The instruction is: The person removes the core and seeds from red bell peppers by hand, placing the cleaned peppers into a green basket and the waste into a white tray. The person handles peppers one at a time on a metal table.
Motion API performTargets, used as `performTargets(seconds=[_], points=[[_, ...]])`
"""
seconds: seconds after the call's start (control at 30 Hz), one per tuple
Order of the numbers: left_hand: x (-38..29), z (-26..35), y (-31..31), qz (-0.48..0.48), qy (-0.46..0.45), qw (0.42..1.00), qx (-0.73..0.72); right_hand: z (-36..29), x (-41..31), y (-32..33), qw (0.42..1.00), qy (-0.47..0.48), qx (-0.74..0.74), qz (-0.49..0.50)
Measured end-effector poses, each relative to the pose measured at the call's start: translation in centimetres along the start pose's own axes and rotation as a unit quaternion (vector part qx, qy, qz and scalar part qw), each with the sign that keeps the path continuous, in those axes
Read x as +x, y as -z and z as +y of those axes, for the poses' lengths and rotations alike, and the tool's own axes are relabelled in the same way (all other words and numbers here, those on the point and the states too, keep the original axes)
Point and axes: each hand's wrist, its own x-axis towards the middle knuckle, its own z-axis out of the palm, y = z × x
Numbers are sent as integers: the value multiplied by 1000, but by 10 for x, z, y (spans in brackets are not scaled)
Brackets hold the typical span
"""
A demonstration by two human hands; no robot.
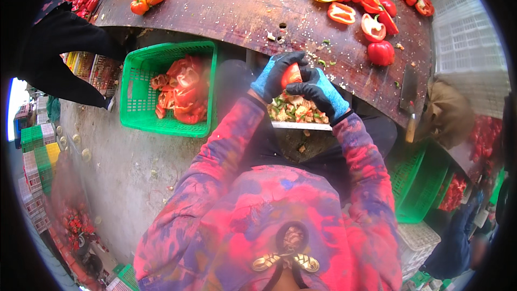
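My left hand (278, 74), in a black and blue work glove, holds one side of a red bell pepper piece (291, 76). My right hand (321, 89), gloved alike, has its fingers on the other side of that piece. Below both hands, between my knees, a white-rimmed container (301, 125) holds pepper cores, seeds and green stems (301, 110). The wooden table (226, 6) in front bears halved red peppers (341, 13) and a whole red pepper (381, 53) at the right. A cleaver (409, 89) with a wooden handle lies at the table's right edge.
Left of my legs stands a green plastic crate (169, 129) with red pepper pieces (185, 93). Green crates (416, 186) stand at the right, near a brown sack (446, 113). A person in black trousers (68, 52) is at the upper left; another person (454, 238) is at the lower right.
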Motion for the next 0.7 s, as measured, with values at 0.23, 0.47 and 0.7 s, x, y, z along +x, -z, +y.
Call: performTargets(seconds=[0.23,0.47,0.7], points=[[-16,-1,0,90,-137,964,210,2,-14,-20,950,67,-280,118],[-18,7,0,111,32,980,-159,13,-23,-13,984,28,143,100],[-30,37,71,54,-80,991,-88,17,-37,-7,968,125,183,117]])
